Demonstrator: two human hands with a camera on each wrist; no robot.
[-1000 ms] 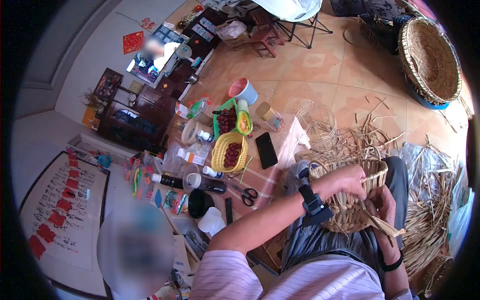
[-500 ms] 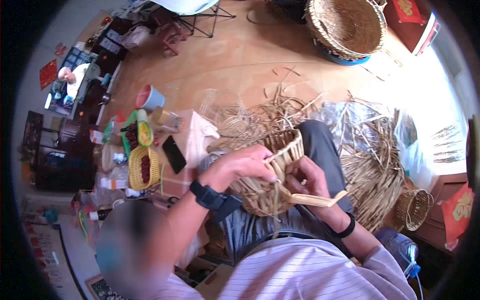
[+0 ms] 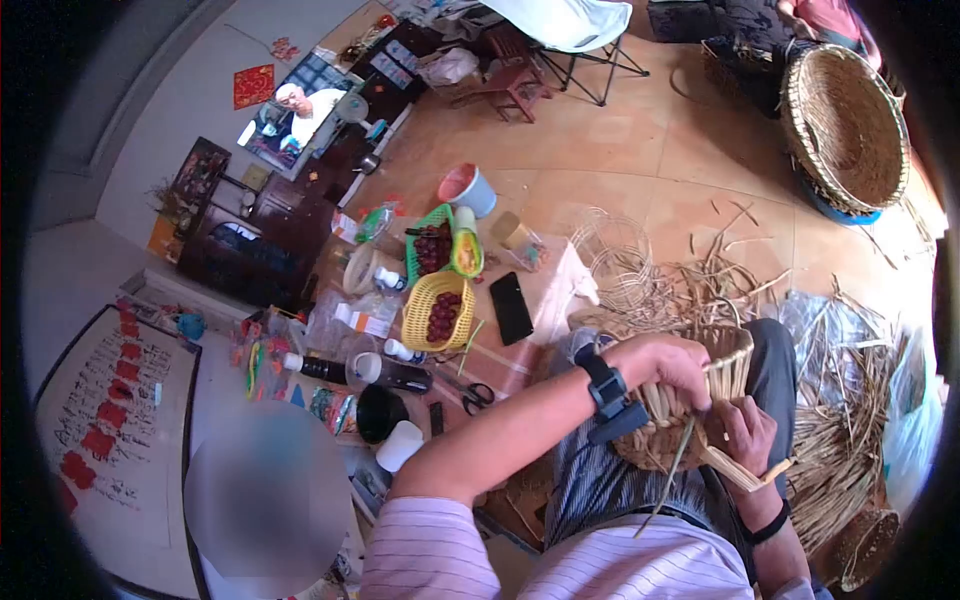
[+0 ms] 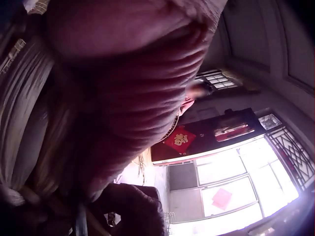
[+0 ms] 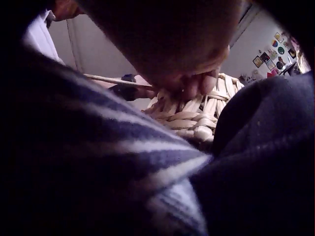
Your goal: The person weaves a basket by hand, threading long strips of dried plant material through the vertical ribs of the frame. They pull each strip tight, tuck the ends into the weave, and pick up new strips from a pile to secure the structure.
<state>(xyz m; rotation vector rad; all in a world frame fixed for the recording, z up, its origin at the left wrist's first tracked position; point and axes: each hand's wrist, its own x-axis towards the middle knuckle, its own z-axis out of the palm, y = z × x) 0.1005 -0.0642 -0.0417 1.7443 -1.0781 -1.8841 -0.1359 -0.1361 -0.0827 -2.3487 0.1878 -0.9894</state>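
Observation:
On the person's lap sits a half-woven straw basket (image 3: 650, 425) with upright stakes at its rim. The left hand (image 3: 665, 365) reaches over the near rim, fingers bent down, and pinches a thin straw strand (image 3: 668, 485) that hangs toward the shirt. Beside it, the right hand (image 3: 745, 435) grips the basket's wall with curled fingers; a broad folded straw strip (image 3: 735, 468) sticks out below that hand. Close up in the left wrist view, the palm (image 4: 133, 83) hides most of the weave. In the right wrist view, bent fingertips (image 5: 199, 86) lie against the plaited wall (image 5: 192, 120).
Left of the lap, a table (image 3: 500, 370) bears a phone (image 3: 511, 308), scissors (image 3: 478, 398), bottles and a yellow basket (image 3: 437, 312) of fruit. Loose straw (image 3: 840, 430) lies on the floor at right. A large round basket (image 3: 850, 130) stands farther back, near another person.
The head view swung right and then back. A thin strand, first seen half a second ago, now hangs longer beneath the left hand. Both hands stay at the basket.

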